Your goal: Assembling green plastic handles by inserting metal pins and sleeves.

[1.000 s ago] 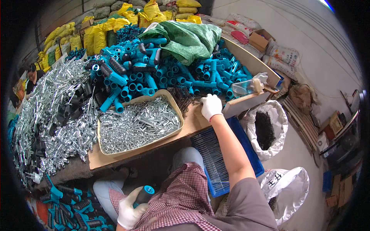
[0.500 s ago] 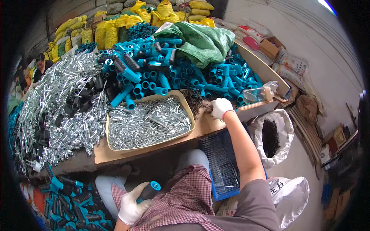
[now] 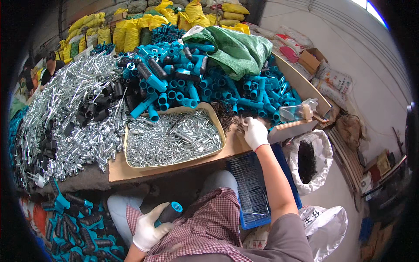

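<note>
The left grip [image 3: 150, 227], white-gloved, is wrapped round a stubby handle [image 3: 168, 213] of black and teal plastic, its round, hollow end tipped upward. Above and right of it, the right grip [image 3: 255, 133] is at a heap of dark, wiry coils [image 3: 225, 115] on the brown bench [image 3: 235, 143] (whether its fingertips pinch one, I cannot tell). Left of that grip, a shallow cream tray [image 3: 218, 123] holds shiny metal pins [image 3: 174, 139].

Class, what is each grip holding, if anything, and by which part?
The left grip holds a teal-ended handle around its black body. Whether the right grip, at the dark springs, holds one cannot be told.
</note>
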Demonstrator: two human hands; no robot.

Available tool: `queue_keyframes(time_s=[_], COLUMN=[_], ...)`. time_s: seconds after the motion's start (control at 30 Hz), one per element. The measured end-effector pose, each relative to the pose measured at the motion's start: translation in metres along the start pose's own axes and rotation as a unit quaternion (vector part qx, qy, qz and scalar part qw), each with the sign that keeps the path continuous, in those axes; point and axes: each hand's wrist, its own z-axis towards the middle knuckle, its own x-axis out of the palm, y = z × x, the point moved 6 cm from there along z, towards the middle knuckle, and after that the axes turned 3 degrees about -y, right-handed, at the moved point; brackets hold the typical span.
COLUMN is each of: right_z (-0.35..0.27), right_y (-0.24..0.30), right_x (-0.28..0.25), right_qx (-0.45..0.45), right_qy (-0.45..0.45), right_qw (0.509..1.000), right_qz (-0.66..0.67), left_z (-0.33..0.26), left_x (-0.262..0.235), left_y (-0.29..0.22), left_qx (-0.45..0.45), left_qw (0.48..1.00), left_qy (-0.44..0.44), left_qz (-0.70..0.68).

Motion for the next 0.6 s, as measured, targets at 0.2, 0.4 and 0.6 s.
queue_keyframes(time_s=[0.2,0.4,0.6], right_z=[0.001,-0.072,-0.13], right_y=[0.0,0.151,0.244], right_x=[-0.038,-0.066,-0.096], right_qx=[0.037,-0.271,-0.224], right_qy=[-0.182,-0.063,0.19], right_qw=[0.976,0.92,0.817], right_qz=[0.113,0.278,0.497], left_z=[0.001,0.001,0.011], left_x=[0.0,-0.003,-0.012], left_y=[0.001,0.002,-0.01], left_qx=[0.007,-0.012,0.071], left_qw=[1.0,1.0,0.994], left_qy=[-0.01,-0.024,-0.058], left_qz=[0.003,-0.011,0.054])
